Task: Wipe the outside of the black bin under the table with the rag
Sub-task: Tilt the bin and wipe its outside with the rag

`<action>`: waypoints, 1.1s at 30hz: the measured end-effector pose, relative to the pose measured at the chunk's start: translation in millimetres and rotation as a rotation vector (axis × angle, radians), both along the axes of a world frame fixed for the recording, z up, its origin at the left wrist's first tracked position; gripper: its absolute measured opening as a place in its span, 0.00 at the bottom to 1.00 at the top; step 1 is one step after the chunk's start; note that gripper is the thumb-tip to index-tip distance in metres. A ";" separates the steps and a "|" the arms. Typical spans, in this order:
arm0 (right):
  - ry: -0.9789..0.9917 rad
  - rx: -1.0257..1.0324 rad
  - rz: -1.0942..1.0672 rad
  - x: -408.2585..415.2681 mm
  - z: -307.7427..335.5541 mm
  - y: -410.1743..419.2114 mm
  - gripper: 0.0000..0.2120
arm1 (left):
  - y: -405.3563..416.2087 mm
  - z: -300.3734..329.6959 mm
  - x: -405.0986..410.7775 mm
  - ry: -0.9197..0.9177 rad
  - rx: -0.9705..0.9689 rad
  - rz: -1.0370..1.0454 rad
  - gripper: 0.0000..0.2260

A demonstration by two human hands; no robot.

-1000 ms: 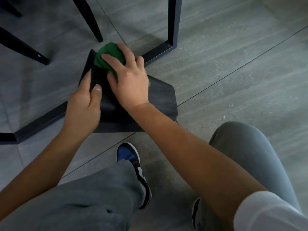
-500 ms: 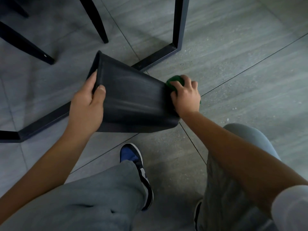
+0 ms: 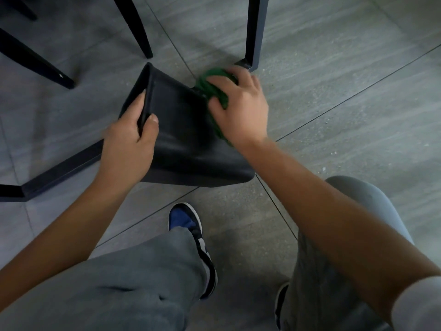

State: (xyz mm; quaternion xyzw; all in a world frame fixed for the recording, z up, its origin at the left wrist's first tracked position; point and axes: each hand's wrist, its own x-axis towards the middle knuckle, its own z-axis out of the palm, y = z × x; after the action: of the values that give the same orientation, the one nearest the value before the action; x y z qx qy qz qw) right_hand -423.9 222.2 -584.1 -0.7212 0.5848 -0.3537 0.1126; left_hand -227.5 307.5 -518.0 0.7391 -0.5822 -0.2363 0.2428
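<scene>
Grey tiled floor [image 3: 334, 68] fills the view, crossed by dark grout lines. Across it runs the black table frame [image 3: 59, 173], its floor bar passing behind the bin and its upright leg [image 3: 256, 29] rising just beyond your right hand; 2 slanted black chair legs [image 3: 136, 27] stand farther back on the left, clear of the bin. Your grey trousers [image 3: 133, 290] crowd the lower edge, with 1 blue-and-white shoe [image 3: 188, 225] planted just short of the bin.

The black bin [image 3: 188, 139] is tipped on the floor directly ahead of you, between your hands, over the frame's bar. Its long axis runs from the open rim at upper left to the closed base at lower right, so the mouth points away and to the left.

Your left hand [image 3: 130, 144] pinches the rim, thumb on the outer wall, fingers curled inside the mouth. Your right hand [image 3: 238, 108] lies spread and pressed over the green rag [image 3: 212, 78], holding it against the bin's far right wall, close to the upright leg.
</scene>
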 end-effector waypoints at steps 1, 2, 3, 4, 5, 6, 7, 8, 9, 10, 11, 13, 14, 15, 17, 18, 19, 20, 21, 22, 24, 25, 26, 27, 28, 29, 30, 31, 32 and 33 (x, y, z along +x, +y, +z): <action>-0.002 -0.039 0.029 11.1 8.3 1.5 0.16 | -1.2 -0.3 0.2 -0.002 -0.001 -0.007 0.23; 0.004 -0.065 0.063 20.0 12.5 5.0 0.16 | -2.2 -0.2 -0.7 0.001 -0.003 -0.010 0.23; 0.015 -0.082 0.095 26.6 14.1 10.0 0.17 | -3.1 0.1 -2.4 0.004 -0.005 -0.008 0.23; 0.027 -0.093 0.123 30.9 12.8 15.7 0.17 | -4.0 0.7 -4.5 0.003 -0.005 -0.002 0.23; 0.036 -0.096 0.144 32.9 10.0 21.0 0.17 | -4.7 0.8 -6.1 -0.003 -0.006 0.004 0.23; 0.044 -0.089 0.156 32.9 6.7 25.1 0.17 | -5.1 0.8 -7.1 -0.008 -0.013 0.006 0.23; 0.056 -0.073 0.158 31.0 3.0 27.2 0.17 | -5.2 0.3 -6.9 -0.012 -0.020 0.006 0.23; 0.072 -0.053 0.150 27.6 -1.2 28.2 0.17 | -4.8 0.1 -6.2 -0.012 -0.021 0.007 0.23; 0.093 -0.029 0.132 21.7 -6.8 29.2 0.17 | -4.6 0.0 -4.9 -0.005 -0.017 0.010 0.23; 0.118 0.000 0.107 13.4 -14.5 30.4 0.16 | -4.3 0.0 -3.5 0.006 -0.014 0.013 0.23; 0.144 0.031 0.078 3.1 -24.0 31.8 0.16 | -4.1 0.4 -2.4 0.016 -0.012 0.016 0.23; 0.198 0.105 0.004 -19.3 -43.2 34.6 0.15 | -3.7 1.5 -1.0 0.023 -0.007 0.021 0.23; 0.223 0.160 -0.035 -29.8 -50.9 35.1 0.16 | -3.8 1.7 -0.7 0.018 -0.009 0.020 0.23; 0.245 0.228 -0.070 -39.5 -56.8 34.5 0.16 | -4.0 1.6 -1.1 0.014 -0.014 0.014 0.23; 0.291 0.392 -0.133 -55.0 -62.9 30.9 0.17 | -4.0 2.1 -2.4 0.018 -0.017 -0.006 0.23; 0.303 0.464 -0.158 -61.4 -64.5 29.3 0.18 | -3.8 2.4 -3.2 0.023 -0.017 -0.013 0.23; 0.293 0.513 -0.181 -66.7 -65.1 28.8 0.18 | -3.4 2.8 -3.7 0.028 -0.015 -0.013 0.23; 0.267 0.537 -0.200 -70.1 -64.2 29.9 0.17 | -3.2 3.1 -4.0 0.031 -0.010 -0.007 0.23; 0.229 0.536 -0.218 -71.6 -62.1 31.3 0.17 | -3.1 3.4 -4.0 0.033 -0.006 0.002 0.24; 0.185 0.521 -0.235 -71.5 -58.1 32.7 0.17 | -2.8 3.7 -3.8 0.036 -0.002 0.012 0.24; 0.070 0.486 -0.264 -68.6 -46.7 33.0 0.17 | -2.4 3.9 -2.8 0.040 0.002 0.017 0.24; -0.016 0.478 -0.269 -66.3 -39.0 31.7 0.17 | -3.0 4.4 -2.3 0.045 0.006 0.015 0.24; -0.119 0.484 -0.266 -63.4 -28.6 30.4 0.17 | -3.9 5.0 -1.7 0.053 0.011 0.010 0.24; -0.227 0.493 -0.260 -60.5 -17.0 28.9 0.16 | -5.5 5.7 -1.6 0.069 0.021 -0.003 0.24; -0.329 0.499 -0.253 -57.1 -4.8 27.7 0.16 | -8.0 6.9 -2.2 0.091 0.039 -0.031 0.26; -0.417 0.498 -0.247 -53.4 7.1 26.5 0.15 | -10.8 8.0 -4.0 0.116 0.065 -0.077 0.28; -0.485 0.493 -0.249 -49.5 17.3 25.7 0.15 | -13.8 8.7 -6.7 0.133 0.100 -0.138 0.32; -0.528 0.484 -0.254 -46.3 24.6 24.1 0.15 | -16.3 9.4 -11.1 0.137 0.141 -0.210 0.35; -0.547 0.473 -0.261 -44.2 30.4 22.1 0.15 | -18.4 10.2 -17.0 0.122 0.179 -0.283 0.38; -0.550 0.462 -0.276 -43.0 34.1 19.9 0.15 | -19.8 10.5 -23.6 0.097 0.210 -0.346 0.40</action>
State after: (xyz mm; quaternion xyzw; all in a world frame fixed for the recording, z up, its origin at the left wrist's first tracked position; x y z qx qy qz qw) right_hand -466.9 242.1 -550.0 -0.4696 0.6886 -0.4048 0.3761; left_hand -251.1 287.7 -507.5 0.6369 -0.6604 -0.3692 0.1482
